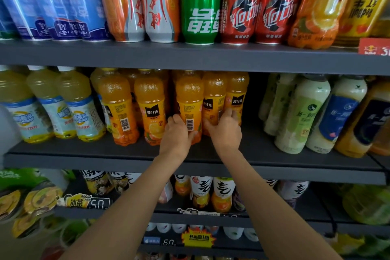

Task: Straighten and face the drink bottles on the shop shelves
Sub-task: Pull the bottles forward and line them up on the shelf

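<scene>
A person's left hand (176,137) wraps the lower body of an orange juice bottle (189,105) on the middle shelf (84,150), its barcode turned outward; the right hand (224,131) curls its fingers around the neighbouring bottle (213,99) just to the right. Full and upright, the bottles look fairly heavy, with stiff plastic walls and slick labels, so a low grip at the label band, twisting in place, seems the surest hold
</scene>
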